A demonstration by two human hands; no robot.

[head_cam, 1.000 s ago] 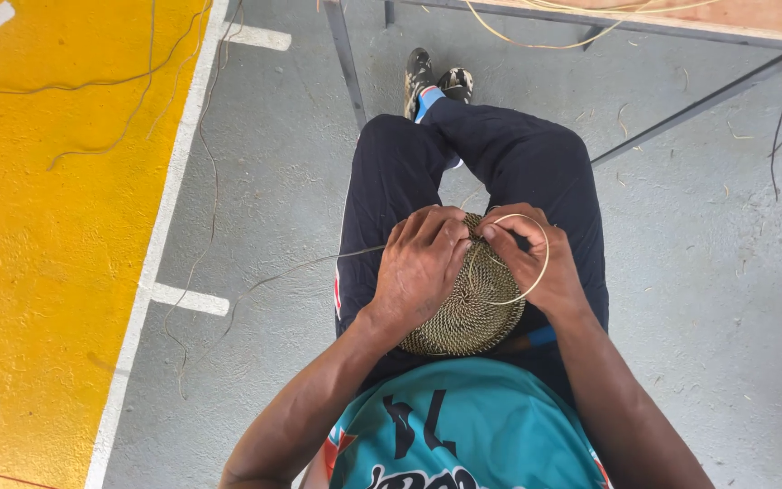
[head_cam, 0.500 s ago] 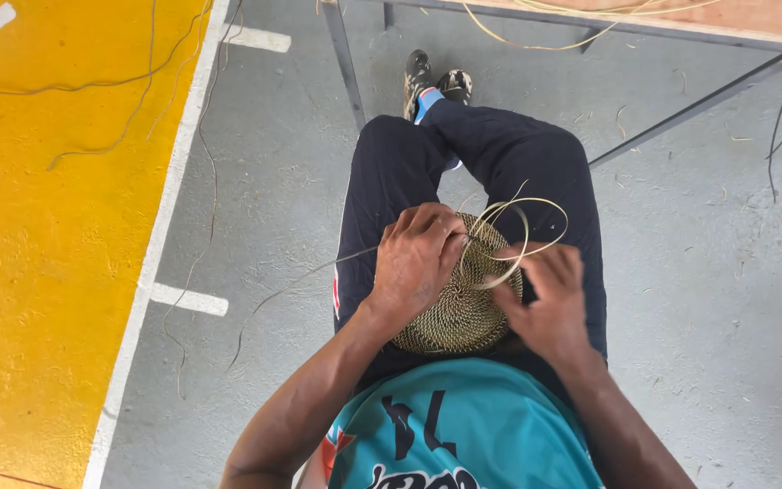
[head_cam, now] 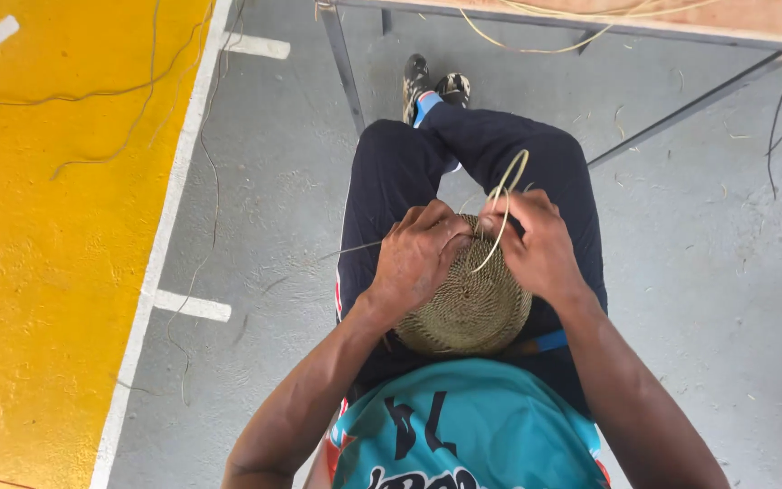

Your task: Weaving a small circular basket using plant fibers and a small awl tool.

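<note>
Left hand [head_cam: 418,258]: grip closed, fingers curled over the upper left rim of the round, tan, coiled woven-fibre basket [head_cam: 468,303], pressing it onto the lap. Right hand [head_cam: 540,246]: grip closed at the upper right rim of the same basket, fingertips pinching the thin, pale yellow fibre strand [head_cam: 504,204]; the exact point of the pinch is hidden by the fingers. Strand: rises from between the two hands as a narrow loop, long axis running up and slightly right in the head view, away from the body toward the knees, its top bent over above the right thigh; the lower run crosses the face of the basket between the hands. Basket: domed disc, coils concentric, lying on the thighs just in front of the turquoise printed jersey [head_cam: 463,430], broad face turned up to the camera, far rim under both hands. A second thin straight fibre [head_cam: 350,251] sticks out leftward from under the left hand, nearly level. Beneath: dark navy trousers [head_cam: 391,172], legs stretched forward, black shoes [head_cam: 432,86] crossed at the far end. Surround: grey concrete floor [head_cam: 264,181] with white painted lines, yellow painted floor zone [head_cam: 47,226] at left, wooden tabletop on grey metal legs [head_cam: 681,18] at top, loose pale strands lying on it.
</note>
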